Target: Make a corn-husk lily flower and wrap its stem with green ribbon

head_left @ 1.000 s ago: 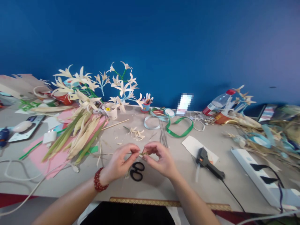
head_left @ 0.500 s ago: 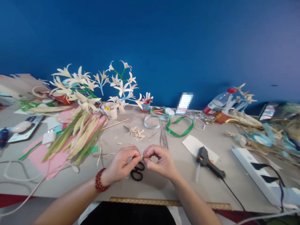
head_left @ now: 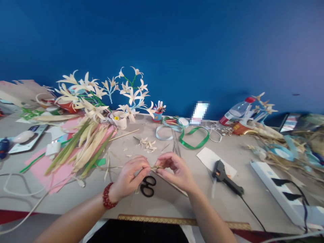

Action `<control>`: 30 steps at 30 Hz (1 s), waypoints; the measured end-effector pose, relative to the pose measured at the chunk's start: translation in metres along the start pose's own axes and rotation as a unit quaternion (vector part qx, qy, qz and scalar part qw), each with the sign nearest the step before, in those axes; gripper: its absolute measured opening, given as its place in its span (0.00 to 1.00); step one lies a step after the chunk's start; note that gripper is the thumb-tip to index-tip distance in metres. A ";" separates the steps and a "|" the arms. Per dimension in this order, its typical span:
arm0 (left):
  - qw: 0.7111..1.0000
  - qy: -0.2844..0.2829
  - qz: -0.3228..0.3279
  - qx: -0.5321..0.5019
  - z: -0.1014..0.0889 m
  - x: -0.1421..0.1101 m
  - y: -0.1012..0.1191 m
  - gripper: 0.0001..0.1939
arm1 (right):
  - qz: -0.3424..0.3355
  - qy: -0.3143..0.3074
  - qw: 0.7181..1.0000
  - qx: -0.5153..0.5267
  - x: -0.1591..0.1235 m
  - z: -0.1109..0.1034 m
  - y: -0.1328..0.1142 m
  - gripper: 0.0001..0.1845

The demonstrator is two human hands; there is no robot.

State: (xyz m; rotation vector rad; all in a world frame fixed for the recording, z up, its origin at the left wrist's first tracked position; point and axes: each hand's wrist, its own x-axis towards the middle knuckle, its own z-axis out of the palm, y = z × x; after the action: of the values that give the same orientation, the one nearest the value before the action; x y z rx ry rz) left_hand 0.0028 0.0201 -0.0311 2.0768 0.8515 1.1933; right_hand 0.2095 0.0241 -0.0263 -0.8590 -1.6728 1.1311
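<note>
The strip (head_left: 155,166), a thin pale piece of dried leaf, sits between both hands just above the table (head_left: 177,199), over the black scissors (head_left: 147,185). The left hand (head_left: 131,175) is closed on its near end in a thumb-and-forefinger pinch; the right hand (head_left: 176,170) pinches the other end, its remaining fingers half curled. To work the piece well, keep both pinches close to the fold point, hold tension even, and turn with the fingertips only, since so dry a strip would likely split under a hard pull. A long stem (head_left: 174,185) runs down and right from the pinch under the right hand. Just right lies the glue gun (head_left: 226,175); behind stand green ribbon (head_left: 194,136) and the paper-like flowers (head_left: 96,98). Compared with half a second earlier, the right hand has opened slightly and lifted its fingers, and the stem now shows below it; the left hand's grip is unchanged.
</note>
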 end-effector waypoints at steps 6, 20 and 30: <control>0.999 0.020 0.022 0.030 -0.002 0.001 -0.005 0.06 | -0.009 0.025 1.000 -0.015 0.002 -0.004 0.000 0.03; 0.969 0.052 0.085 0.225 -0.004 0.003 0.011 0.13 | -0.119 0.038 0.983 -0.134 0.001 0.007 -0.008 0.04; 0.978 0.046 0.068 0.194 -0.001 0.005 0.008 0.03 | -0.164 0.044 0.978 -0.125 0.000 0.010 -0.007 0.07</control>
State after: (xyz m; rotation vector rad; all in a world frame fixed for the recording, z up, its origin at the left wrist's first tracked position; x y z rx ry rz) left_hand 0.0060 0.0190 -0.0225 2.4401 1.0705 1.2834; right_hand 0.1999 0.0187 -0.0210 -0.7389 -1.8265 0.6596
